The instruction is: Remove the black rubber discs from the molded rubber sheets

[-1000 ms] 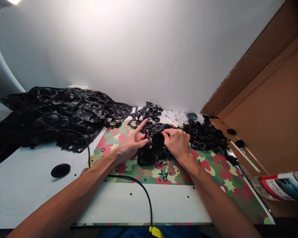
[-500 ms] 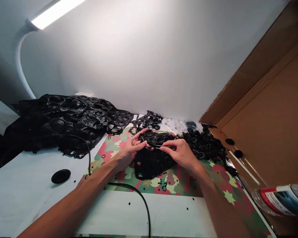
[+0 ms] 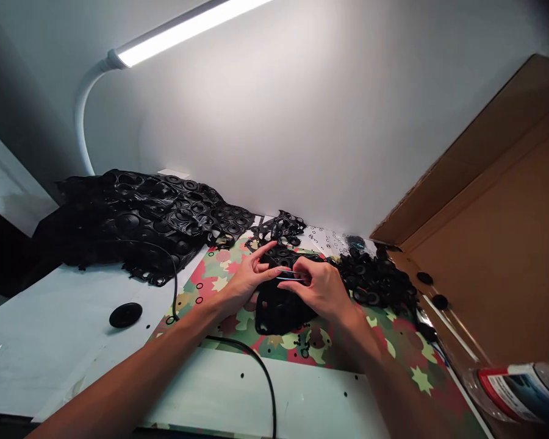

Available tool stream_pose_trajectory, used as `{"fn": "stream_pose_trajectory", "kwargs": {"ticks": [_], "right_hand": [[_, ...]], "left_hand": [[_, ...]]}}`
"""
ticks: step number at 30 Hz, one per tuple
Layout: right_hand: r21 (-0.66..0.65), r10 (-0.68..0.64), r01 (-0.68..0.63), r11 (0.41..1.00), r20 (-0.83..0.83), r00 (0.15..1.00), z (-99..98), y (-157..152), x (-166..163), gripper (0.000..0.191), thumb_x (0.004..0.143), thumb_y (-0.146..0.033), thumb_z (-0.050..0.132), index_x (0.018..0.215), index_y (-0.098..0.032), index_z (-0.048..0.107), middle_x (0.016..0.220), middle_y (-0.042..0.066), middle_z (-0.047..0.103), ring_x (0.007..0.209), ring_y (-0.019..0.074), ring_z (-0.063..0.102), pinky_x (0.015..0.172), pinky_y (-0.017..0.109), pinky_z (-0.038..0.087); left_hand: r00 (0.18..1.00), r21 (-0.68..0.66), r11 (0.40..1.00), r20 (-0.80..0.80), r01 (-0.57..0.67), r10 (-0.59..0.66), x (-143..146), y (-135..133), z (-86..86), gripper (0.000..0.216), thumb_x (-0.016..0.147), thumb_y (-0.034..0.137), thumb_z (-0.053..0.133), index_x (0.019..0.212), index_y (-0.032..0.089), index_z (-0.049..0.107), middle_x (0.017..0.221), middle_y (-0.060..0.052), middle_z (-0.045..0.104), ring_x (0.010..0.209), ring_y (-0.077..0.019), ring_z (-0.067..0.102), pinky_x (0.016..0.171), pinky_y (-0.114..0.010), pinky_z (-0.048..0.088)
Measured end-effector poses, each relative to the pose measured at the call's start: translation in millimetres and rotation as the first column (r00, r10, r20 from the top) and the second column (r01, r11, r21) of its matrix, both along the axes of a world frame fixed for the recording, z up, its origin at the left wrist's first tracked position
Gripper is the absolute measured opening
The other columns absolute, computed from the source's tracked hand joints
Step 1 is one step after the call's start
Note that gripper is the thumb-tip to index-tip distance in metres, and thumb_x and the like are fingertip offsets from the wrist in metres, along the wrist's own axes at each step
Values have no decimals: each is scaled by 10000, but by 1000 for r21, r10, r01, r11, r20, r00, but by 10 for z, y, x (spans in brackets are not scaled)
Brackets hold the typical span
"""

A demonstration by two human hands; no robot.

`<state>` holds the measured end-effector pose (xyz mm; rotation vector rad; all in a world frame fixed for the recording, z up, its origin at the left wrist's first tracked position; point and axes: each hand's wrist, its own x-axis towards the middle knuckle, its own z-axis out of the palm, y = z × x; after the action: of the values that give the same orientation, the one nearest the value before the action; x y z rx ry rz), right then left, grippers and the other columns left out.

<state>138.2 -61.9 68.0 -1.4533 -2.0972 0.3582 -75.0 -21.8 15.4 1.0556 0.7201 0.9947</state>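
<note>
My left hand (image 3: 249,277) grips the edge of a black rubber sheet (image 3: 281,312) with round shapes moulded in it. Its index finger points up and its thumb reaches across towards the tool. In my right hand (image 3: 324,286) is a thin pair of metal tweezers (image 3: 291,278), pinched between thumb and fingers. The tweezers' tips are close to my left thumb, and I cannot make out whether they grip anything. The sheet hangs down below both hands over a camouflage-patterned mat (image 3: 219,268).
A large heap of black rubber sheets (image 3: 132,225) lies at left, beside a black disc (image 3: 125,315). Loose black rubber parts (image 3: 379,274) are piled at right, near a cardboard box (image 3: 494,183) and a plastic bottle (image 3: 519,390). A black cable (image 3: 260,366) crosses the mat. Behind stands a lamp (image 3: 183,33).
My view has shifted, so the scene sits further right. My right hand has come closer to my left, and its fingers have curled up more around the tweezers.
</note>
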Motion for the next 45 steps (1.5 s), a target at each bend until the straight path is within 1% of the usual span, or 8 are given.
{"fn": "stream_pose_trajectory", "kwargs": {"ticks": [8, 19, 23, 31, 36, 38, 41, 45], "right_hand": [[-139, -17, 49, 989, 223, 975, -8, 157, -243, 553, 920, -637, 830, 601, -220, 656, 580, -34, 566, 579, 130, 504, 573, 285, 235], [-358, 18, -2, 934, 41, 999, -91, 188, -241, 455, 899, -328, 783, 536, -198, 542, 512, -67, 420, 511, 95, 358, 545, 266, 243], [-350, 33, -44, 936, -36, 999, -132, 109, -181, 474, 885, -348, 736, 529, -203, 457, 544, -67, 338, 543, 95, 291, 543, 265, 220], [-173, 91, -135, 976, -240, 967, -383, -205, 106, 675, 990, -663, 561, 606, -243, 198, 628, -43, 209, 602, 110, 193, 556, 297, 177], [-39, -114, 107, 993, -306, 945, -218, -257, 716, 681, 992, -674, 606, 639, -263, 192, 637, -48, 197, 604, 126, 180, 556, 319, 171], [90, -335, 375, 923, -293, 895, -87, -219, 1071, 674, 978, -688, 623, 631, -269, 226, 629, -44, 225, 608, 138, 210, 563, 326, 197], [176, -668, 689, 703, -170, 725, 56, -161, 1541, 696, 897, -761, 666, 590, -281, 266, 563, -41, 264, 581, 155, 237, 542, 338, 217], [133, -682, 691, 711, -108, 723, 76, -137, 1714, 678, 856, -814, 648, 596, -276, 327, 569, -38, 331, 587, 160, 296, 544, 323, 256]], "left_hand": [[990, 146, 989, -140, -5, 26, -27, 84, -138, 1085, 801, 453, 968, 1711, 212, 429, 590, 117, 459, 515, -79, 380, 521, -222, 230], [971, 245, 960, -160, -138, 180, 68, -7, -76, 1130, 832, 407, 937, 1738, 209, 293, 585, 112, 550, 513, -131, 585, 530, -218, 409], [960, 200, 952, -111, -232, 257, 72, 39, -88, 1093, 801, 452, 944, 1677, 187, 346, 829, -35, 796, 763, -260, 783, 718, -351, 597], [905, 179, 911, -150, -372, 399, 40, 168, -201, 838, 810, 493, 904, 1511, 209, 545, 881, -48, 810, 648, -199, 690, 598, -283, 492], [874, 257, 894, -234, -366, 425, -20, 165, -209, 688, 863, 514, 861, 1439, 222, 621, 971, -51, 774, 914, -232, 737, 798, -310, 551], [893, 292, 909, -251, -297, 373, -41, 129, -175, 732, 845, 494, 894, 1473, 248, 609, 1033, -56, 760, 1026, -254, 737, 887, -344, 567], [962, 253, 959, -207, -124, 179, -78, 99, -135, 992, 748, 407, 986, 1600, 279, 496, 1138, -72, 749, 1120, -281, 734, 967, -401, 588], [987, 178, 982, -137, -56, 81, -112, 103, -115, 1081, 670, 323, 1033, 1612, 272, 504, 1226, -102, 746, 1175, -293, 731, 1032, -433, 577]]}}
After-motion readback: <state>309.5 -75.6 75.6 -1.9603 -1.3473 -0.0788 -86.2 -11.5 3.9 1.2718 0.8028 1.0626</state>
